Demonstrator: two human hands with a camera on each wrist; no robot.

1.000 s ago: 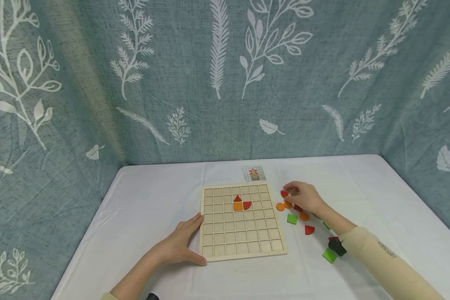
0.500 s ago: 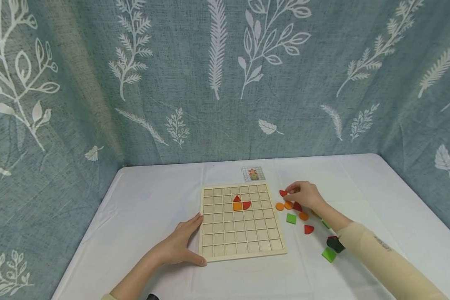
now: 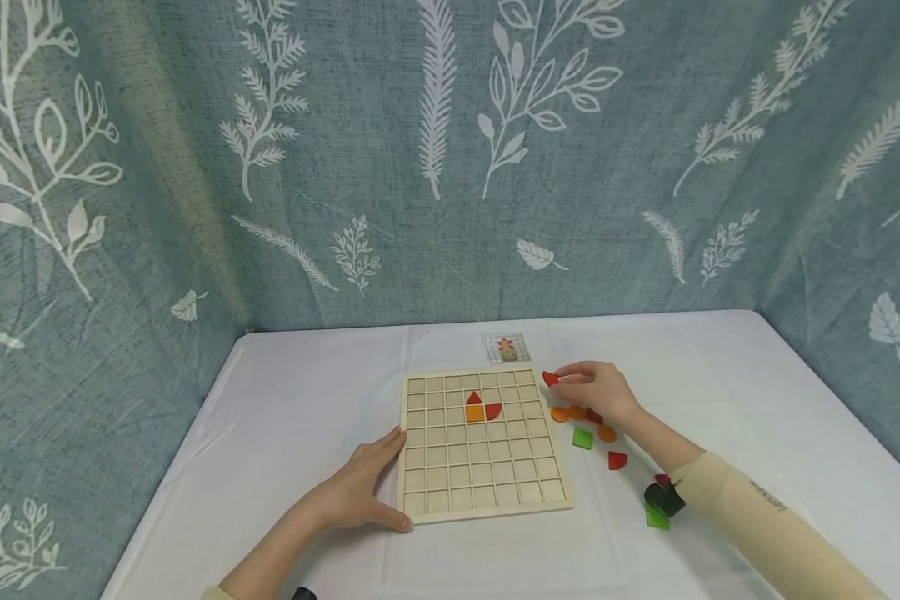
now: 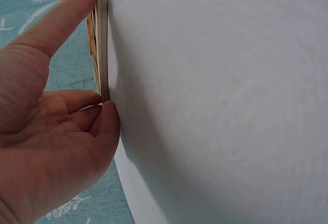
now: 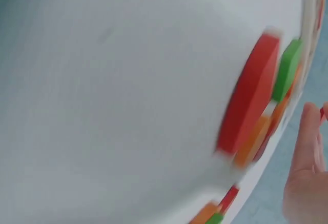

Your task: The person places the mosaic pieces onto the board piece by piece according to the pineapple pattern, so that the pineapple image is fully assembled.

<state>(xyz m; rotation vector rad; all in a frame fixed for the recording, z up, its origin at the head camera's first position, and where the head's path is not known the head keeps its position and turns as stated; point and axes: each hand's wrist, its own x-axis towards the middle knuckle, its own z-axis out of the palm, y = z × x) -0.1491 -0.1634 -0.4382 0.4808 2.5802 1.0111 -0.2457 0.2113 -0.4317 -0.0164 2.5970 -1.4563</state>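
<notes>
My left hand (image 3: 354, 490) rests against the left edge of a pale wooden grid board (image 3: 450, 457), thumb at the near corner. The left wrist view shows its fingertips on the side of the board (image 4: 104, 44). At the board's far right corner, my right hand (image 3: 598, 392) pinches a red quarter-circle tile (image 3: 551, 378) over the white table. Only a sliver of that tile (image 5: 322, 114) shows in the right wrist view. On the grid lie a red triangle tile (image 3: 474, 397), an orange square tile (image 3: 475, 413) and another red quarter-circle tile (image 3: 493, 411).
Right of the board lie orange round tiles (image 3: 560, 415), a green square tile (image 3: 582, 438) and a loose red quarter-circle tile (image 3: 617, 460). A small picture card (image 3: 507, 347) lies behind the board. A black wrist camera (image 3: 664, 497) partly covers another green tile (image 3: 657, 517).
My right hand has moved left towards the board's far right corner, taking the pinched red quarter-circle tile away from the loose tiles. My left hand has stayed at the board.
</notes>
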